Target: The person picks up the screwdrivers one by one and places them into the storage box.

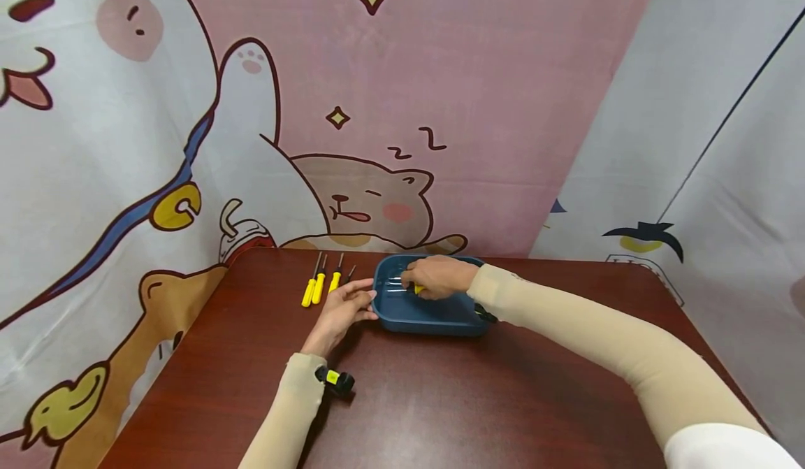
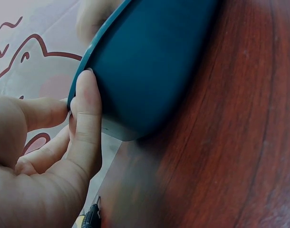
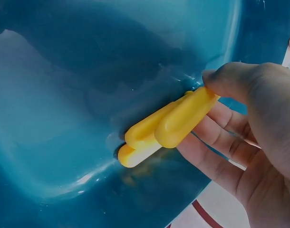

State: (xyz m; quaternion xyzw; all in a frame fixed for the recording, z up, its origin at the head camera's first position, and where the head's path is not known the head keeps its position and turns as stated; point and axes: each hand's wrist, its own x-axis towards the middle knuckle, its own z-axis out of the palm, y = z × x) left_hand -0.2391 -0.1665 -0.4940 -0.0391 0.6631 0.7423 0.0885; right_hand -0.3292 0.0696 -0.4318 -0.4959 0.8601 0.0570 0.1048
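Note:
A blue rectangular tray (image 1: 402, 313) lies on the table. My left hand (image 1: 342, 310) pinches its left rim between thumb and fingers, seen closely in the left wrist view on the tray wall (image 2: 149, 61). Inside the tray, my right hand (image 1: 442, 277) pinches a yellow-handled screwdriver (image 3: 183, 121). Two more yellow handles (image 3: 135, 156) lie beneath and beside it on the tray floor. The shafts are mostly hidden by the hand and handles.
Several screwdrivers (image 1: 318, 287) with yellow handles lie on the table left of the tray, close to my left hand. The dark red wooden table (image 1: 415, 399) meets a cartoon-printed cloth (image 1: 472, 105) at its back edge.

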